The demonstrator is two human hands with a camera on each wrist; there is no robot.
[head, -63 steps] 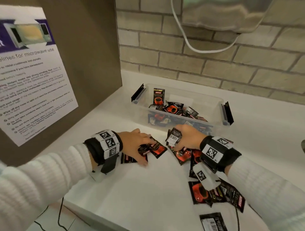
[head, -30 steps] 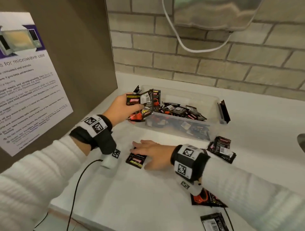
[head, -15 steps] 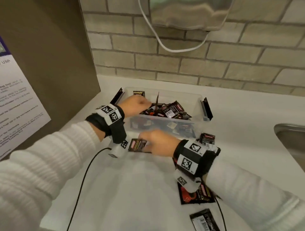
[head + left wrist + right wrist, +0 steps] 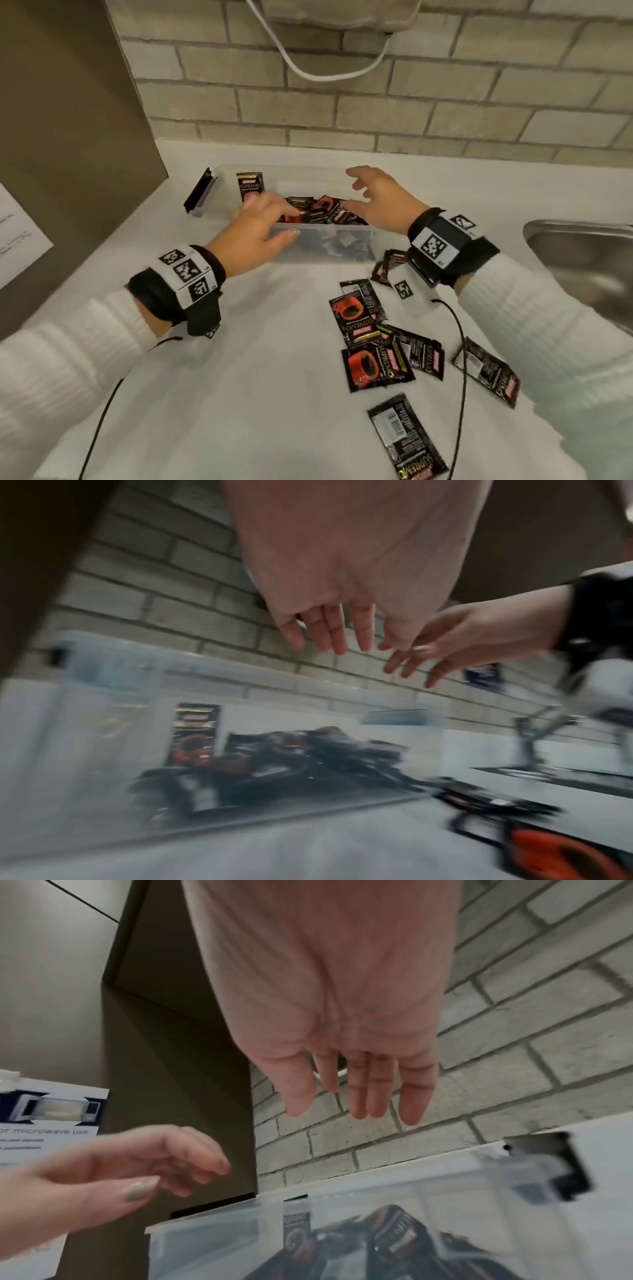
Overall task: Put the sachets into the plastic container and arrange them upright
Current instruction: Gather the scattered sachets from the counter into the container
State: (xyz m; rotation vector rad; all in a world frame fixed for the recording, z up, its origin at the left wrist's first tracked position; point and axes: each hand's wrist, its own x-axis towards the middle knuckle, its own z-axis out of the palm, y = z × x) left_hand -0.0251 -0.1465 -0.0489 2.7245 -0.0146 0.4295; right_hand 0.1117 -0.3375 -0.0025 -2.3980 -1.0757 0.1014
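White surface [image 4: 260, 394] against a brick wall. Nearest, loose sachets [image 4: 375, 368] lie flat, scattered toward the right side, behind both hands. Right hand [image 4: 383, 200] is nearer them; left hand [image 4: 255, 233] well apart. Both hands hover over the plastic container [image 4: 318, 253], fingers relaxed, grasping nothing. Inside: a flat jumbled heap, and one upright sachet [image 4: 250, 186] at the far-left wall.

Both the left hand [image 4: 255, 233] and right hand [image 4: 383, 202] have let go of their sachets and now spread empty over the plastic container [image 4: 308, 251] at frame centre.
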